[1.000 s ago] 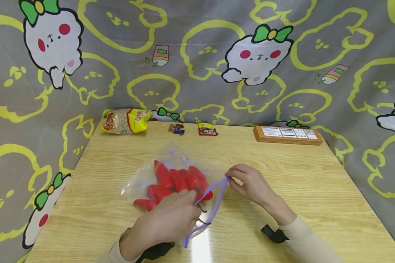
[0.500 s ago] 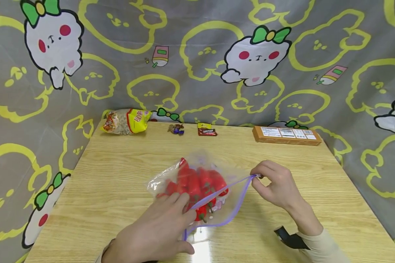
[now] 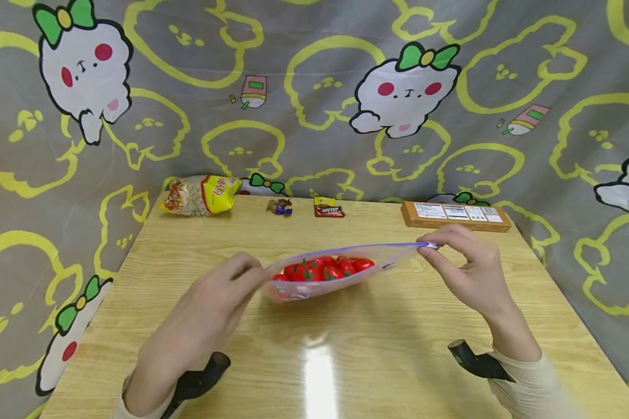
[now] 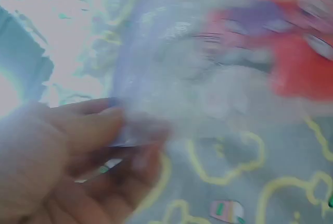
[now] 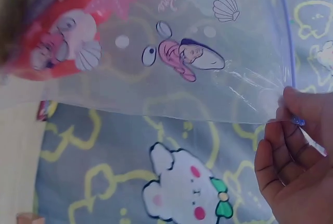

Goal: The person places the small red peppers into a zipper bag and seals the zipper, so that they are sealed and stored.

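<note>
Between my two hands hangs a clear zip bag [image 5: 125, 86] with a purple zip edge and printed shells and starfish. Its mouth gapes toward me in the head view, showing several red peppers [image 3: 327, 269] with green stems inside. The left corner of the bag's mouth is pinched by my left hand [image 3: 204, 311]; the left wrist view is blurred, with thumb and fingers on the purple edge. My right hand [image 3: 469, 270] pinches the opposite corner, by the zip slider, between thumb and fingers.
Along the back of the wooden table [image 3: 377, 355] lie a yellow bag of snacks [image 3: 201, 195], a few small wrapped candies [image 3: 279, 206], a red chocolate bar [image 3: 328, 208] and a long orange-brown box [image 3: 456, 216]. A patterned grey curtain [image 3: 314, 116] hangs behind.
The bag has been raised and stretched out, its mouth turned up toward me. My right hand has moved right and up; my left, earlier over the bag, now pinches its left corner.
</note>
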Tool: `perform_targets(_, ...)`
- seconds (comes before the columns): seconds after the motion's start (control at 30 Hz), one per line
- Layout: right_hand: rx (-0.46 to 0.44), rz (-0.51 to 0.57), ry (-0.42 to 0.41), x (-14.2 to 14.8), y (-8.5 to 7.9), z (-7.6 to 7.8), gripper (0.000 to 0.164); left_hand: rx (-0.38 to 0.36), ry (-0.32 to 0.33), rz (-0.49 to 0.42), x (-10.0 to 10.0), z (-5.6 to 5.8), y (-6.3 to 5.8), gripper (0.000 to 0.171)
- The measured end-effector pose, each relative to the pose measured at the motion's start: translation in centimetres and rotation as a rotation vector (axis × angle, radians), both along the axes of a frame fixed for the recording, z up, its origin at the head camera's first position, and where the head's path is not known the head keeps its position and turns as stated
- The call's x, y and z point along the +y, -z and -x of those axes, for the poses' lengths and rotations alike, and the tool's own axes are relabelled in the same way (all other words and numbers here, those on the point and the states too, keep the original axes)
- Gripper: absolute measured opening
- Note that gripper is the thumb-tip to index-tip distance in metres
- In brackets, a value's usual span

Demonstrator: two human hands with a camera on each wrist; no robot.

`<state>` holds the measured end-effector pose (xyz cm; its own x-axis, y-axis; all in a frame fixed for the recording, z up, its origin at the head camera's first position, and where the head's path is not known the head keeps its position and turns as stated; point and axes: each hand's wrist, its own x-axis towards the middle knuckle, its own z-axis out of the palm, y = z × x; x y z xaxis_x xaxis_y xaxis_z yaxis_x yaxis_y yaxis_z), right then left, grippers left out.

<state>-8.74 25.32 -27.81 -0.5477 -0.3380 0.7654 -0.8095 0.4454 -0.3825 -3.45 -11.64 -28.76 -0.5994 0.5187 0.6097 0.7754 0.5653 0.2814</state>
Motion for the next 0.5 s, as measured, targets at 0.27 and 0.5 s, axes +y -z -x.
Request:
perform_targets(0.27,-0.197,0.296,-0.034,-1.4,-2.7,0.0,0.024,0.080,-0.071,-0.230,-1.5,5.3,-1.6,0.030)
perform_targets(0.5,-0.359,0.345,0.096,-1.3,-1.9,0.8,0.018,0.076,-0.119,-0.181,-2.0,7.6,-1.3,0.015)
